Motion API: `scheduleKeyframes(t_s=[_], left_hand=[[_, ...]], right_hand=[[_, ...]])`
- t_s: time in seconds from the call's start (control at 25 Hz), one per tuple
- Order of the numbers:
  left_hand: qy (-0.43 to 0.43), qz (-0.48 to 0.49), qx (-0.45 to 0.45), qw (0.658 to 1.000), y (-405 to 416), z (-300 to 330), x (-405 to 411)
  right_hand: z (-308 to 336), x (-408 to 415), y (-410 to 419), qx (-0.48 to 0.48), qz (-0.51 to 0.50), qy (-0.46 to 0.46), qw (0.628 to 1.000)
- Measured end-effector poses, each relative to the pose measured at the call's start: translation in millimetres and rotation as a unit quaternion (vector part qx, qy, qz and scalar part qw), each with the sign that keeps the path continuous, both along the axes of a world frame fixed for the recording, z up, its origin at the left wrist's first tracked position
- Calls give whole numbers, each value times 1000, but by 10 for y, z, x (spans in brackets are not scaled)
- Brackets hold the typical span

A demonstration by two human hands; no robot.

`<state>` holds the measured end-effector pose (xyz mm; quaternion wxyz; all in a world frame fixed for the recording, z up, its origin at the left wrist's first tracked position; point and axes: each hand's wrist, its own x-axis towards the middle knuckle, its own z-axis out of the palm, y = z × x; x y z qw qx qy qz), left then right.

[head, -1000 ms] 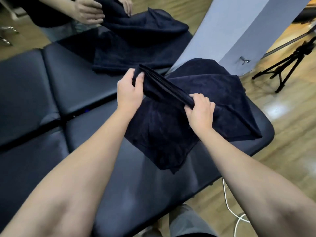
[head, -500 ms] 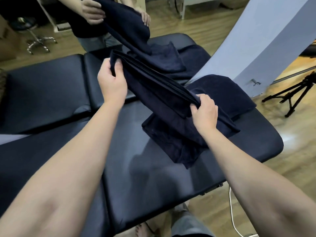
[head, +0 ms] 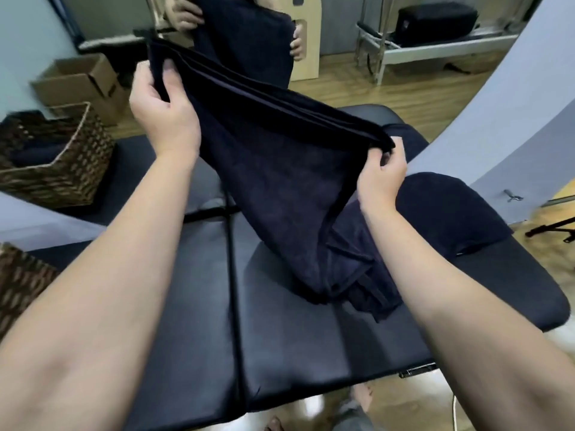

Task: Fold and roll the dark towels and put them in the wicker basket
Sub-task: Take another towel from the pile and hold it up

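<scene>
Left hand (head: pixel 163 119): raised at upper left; one end of the folded edge of a dark towel (head: pixel 280 181) is pinched between the thumb and curled fingers (head: pixel 169 77).

Right hand (head: pixel 381 178): lower and to the right; the other end of the same folded edge is gripped by curled fingertips (head: pixel 378 157) and thumb.

Dark towel: held up between the two hands, its layered top edge stretched in a slanted line from upper left down to the right. The body is hung below that edge, and its lower end is bunched on the massage table (head: pixel 193 321).

Second dark towel (head: pixel 441 213): laid folded on the right part of the table, just beside and partly behind the held one.

Massage table: black padded surface, divided by seams into sections.

Wicker basket (head: pixel 71 157): set on the table's far left end, well apart from both hands; dark cloth is seen inside it. A second woven basket (head: pixel 21 281) is cut off by the left edge of the view.

Second person: at top centre, two hands (head: pixel 186 17) are seen holding up another dark towel (head: pixel 245 38).

Surroundings: cardboard box (head: pixel 77 79) behind the wicker basket, wooden floor (head: pixel 404 98), grey backdrop sheet (head: pixel 513 104) curved at right, metal-framed bench (head: pixel 420 48) at the far wall.
</scene>
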<state>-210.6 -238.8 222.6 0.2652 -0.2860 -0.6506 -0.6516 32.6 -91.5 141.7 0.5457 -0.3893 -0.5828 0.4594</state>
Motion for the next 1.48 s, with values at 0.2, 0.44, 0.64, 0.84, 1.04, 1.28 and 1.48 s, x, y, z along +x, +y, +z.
scheduleKeyframes(t_s=[0.2, 0.44, 0.64, 0.84, 1.04, 1.28, 1.48], left_hand=[[-7, 41, 14, 999, -617, 276, -251], [-25, 86, 18, 996, -1160, 542, -387], [-14, 98, 30, 995, -1387, 783, -406], [9, 116, 41, 992, -1526, 973, -230], [12, 139, 61, 988, -1659, 1177, 165], [34, 178, 90, 979, -1857, 1440, 896], [60, 194, 108, 973, -2075, 1630, 1499]], right_hand=[[533, -413, -269, 18, 36, 57, 998], [962, -708, -629, 90, 50, 56, 993], [1253, -721, -756, 168, 25, 67, 983], [1496, -528, -833, 260, 41, 61, 963], [1688, -214, -830, 286, 40, 72, 955], [1960, 501, -946, 339, 34, 89, 936], [2163, 1058, -1079, 357, 35, 121, 926]])
